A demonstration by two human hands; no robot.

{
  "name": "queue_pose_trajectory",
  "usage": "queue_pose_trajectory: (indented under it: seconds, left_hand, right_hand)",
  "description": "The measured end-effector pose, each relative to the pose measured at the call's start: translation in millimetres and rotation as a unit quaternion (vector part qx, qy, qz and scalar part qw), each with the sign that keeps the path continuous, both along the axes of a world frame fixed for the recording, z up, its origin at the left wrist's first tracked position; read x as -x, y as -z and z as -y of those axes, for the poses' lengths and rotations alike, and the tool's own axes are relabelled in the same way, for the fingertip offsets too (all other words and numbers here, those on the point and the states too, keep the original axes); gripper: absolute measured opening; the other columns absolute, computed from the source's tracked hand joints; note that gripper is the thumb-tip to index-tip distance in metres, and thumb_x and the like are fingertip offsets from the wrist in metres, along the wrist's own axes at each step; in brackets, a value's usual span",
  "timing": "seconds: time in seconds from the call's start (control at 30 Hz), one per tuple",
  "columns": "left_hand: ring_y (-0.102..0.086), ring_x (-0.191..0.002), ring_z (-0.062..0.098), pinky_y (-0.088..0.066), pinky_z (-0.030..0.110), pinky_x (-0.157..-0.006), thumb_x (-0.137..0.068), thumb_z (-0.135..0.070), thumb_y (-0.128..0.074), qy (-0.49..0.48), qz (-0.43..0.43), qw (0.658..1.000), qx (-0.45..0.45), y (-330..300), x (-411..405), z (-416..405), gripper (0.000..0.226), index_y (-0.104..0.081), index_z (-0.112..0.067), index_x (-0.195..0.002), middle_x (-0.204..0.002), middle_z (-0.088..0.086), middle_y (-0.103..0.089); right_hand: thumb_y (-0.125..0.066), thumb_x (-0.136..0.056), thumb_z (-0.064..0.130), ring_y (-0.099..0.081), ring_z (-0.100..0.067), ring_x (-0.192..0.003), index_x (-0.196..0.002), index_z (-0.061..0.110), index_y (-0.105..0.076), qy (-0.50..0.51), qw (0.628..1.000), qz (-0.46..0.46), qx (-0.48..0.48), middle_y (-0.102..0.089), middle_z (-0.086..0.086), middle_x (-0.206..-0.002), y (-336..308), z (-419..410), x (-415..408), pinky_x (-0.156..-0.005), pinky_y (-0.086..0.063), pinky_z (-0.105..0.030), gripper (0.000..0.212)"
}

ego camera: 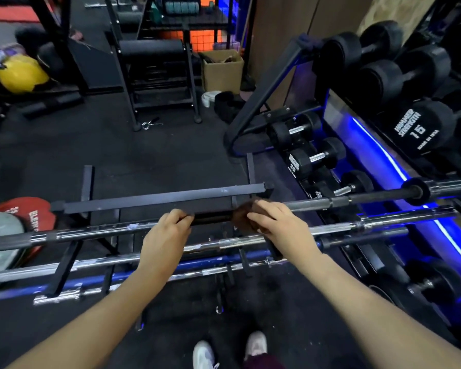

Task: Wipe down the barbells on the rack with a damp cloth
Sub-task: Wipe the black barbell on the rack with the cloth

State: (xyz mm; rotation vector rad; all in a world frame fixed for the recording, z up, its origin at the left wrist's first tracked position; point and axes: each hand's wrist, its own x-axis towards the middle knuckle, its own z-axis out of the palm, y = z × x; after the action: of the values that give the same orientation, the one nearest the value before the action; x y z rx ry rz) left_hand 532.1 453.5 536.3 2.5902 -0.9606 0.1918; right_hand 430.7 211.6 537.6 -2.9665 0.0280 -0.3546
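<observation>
The left hand (168, 230) grips a dark round steel barbell (378, 197); just beside it, the right hand (274, 222) presses a crumpled brown cloth (241, 217) around the same bar.

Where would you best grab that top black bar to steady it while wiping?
Grip the black bar on its bare middle, from above and the near side, as the left hand does. It lies level across the rack, and the right hand holds the cloth beside it.

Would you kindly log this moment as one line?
left hand: grips top barbell | right hand: holds cloth on it
</observation>
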Motion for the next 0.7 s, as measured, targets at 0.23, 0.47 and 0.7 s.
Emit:
queue_pose_trajectory:
  seconds: [0.23, 0.47, 0.7]
  left_hand:
    - [-0.058, -0.066, 0.026, -0.05, 0.031, -0.043, -0.062, 0.005, -0.081, -0.062, -0.014, 0.998, -0.006, 7.7, -1.1, 2.8, 0.034, -0.073, -0.006, -0.094, -0.082, 0.006, -0.062]
    - [-0.058, -0.067, 0.03, -0.05, 0.036, -0.043, -0.064, 0.003, -0.081, -0.087, -0.024, 0.996, -0.02, 8.2, -6.6, 1.6, 0.033, -0.073, -0.008, -0.094, -0.079, 0.006, -0.061]
    - [-0.055, -0.061, 0.027, -0.044, 0.028, -0.04, -0.056, 0.004, -0.085, -0.071, -0.017, 0.997, -0.015, 5.6, -3.5, 9.9, 0.033, -0.075, -0.009, -0.085, -0.073, 0.004, -0.059]
  right_hand:
    - [-0.061, -0.066, -0.001, -0.066, -0.027, -0.085, -0.096, 0.02, -0.075, -0.079, 0.992, 0.089, -0.03, -0.069, -0.005, -0.106, 5.3, -60.1, -32.3, -0.053, -0.055, -0.026, 0.039]
    - [-0.051, -0.074, 0.013, -0.063, -0.024, -0.079, -0.103, 0.025, -0.071, -0.136, 0.988, 0.063, 0.029, -0.066, -0.003, -0.106, -2.0, -40.5, -43.1, -0.051, -0.052, -0.026, 0.037]
    - [-0.04, -0.075, 0.013, -0.062, -0.025, -0.074, -0.096, 0.019, -0.073, -0.051, 0.996, 0.076, 0.014, -0.068, -0.004, -0.098, 4.1, -61.7, -43.3, -0.049, -0.051, -0.026, 0.04]
